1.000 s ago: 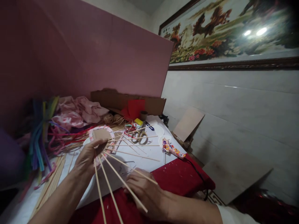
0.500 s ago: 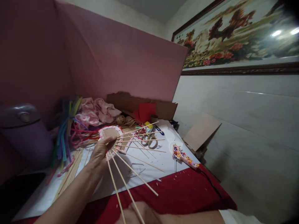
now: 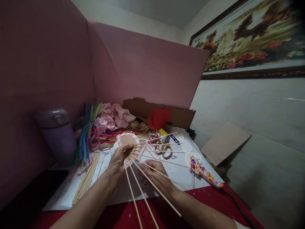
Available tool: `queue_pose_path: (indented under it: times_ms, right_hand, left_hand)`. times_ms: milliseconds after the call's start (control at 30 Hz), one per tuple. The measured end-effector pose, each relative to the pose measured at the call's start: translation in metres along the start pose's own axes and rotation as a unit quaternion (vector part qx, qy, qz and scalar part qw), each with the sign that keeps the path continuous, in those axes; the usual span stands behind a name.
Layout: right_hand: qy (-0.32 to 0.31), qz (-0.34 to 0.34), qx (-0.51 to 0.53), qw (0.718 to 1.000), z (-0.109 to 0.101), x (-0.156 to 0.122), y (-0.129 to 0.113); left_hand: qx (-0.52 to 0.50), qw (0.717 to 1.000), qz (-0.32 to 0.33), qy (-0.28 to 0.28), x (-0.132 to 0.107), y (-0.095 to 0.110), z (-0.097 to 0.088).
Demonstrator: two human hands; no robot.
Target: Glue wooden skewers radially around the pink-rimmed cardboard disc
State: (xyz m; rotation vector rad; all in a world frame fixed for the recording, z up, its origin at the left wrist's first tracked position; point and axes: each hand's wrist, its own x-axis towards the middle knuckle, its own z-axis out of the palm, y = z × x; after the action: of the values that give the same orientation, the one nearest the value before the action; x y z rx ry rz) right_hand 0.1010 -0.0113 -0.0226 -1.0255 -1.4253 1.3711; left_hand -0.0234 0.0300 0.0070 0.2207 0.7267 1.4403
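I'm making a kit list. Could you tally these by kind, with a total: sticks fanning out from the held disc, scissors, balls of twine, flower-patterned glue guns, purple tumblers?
Sticks fanning out from the held disc: 8
Pair of scissors: 1
Balls of twine: 2
Flower-patterned glue gun: 1
Purple tumbler: 1
Total: 13
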Motion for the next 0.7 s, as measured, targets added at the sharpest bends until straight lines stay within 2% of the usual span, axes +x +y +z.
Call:
queue_pose_path:
  times_ms: [133, 267, 400, 567, 633, 700]
  right_hand:
    - [0.019, -0.039, 0.010, 0.999, 0.000, 0.006, 0.023]
    - [0.016, -0.015, 0.055, 0.998, -0.004, 0.007, 0.037]
    - [-0.030, -0.003, 0.144, 0.989, 0.002, 0.006, 0.022]
    - [-0.158, -0.042, 0.191, 0.968, 0.014, -0.001, -0.008]
    - [-0.158, -0.063, 0.172, 0.970, 0.016, -0.005, -0.012]
    - [-0.117, -0.065, 0.146, 0.980, 0.018, -0.006, -0.008]
  left_hand:
    - [0.015, 0.999, -0.009, -0.028, 0.005, -0.001, -0.006]
    - [0.019, 0.999, -0.006, -0.025, 0.007, 0.002, -0.007]
    - [0.008, 0.999, 0.037, -0.002, 0.005, 0.002, 0.001]
    - [-0.003, 0.995, 0.103, 0.012, 0.002, -0.006, 0.014]
    - [-0.003, 0.992, 0.123, 0.017, 0.003, -0.009, 0.017]
    - [-0.002, 0.991, 0.136, 0.022, 0.006, -0.012, 0.017]
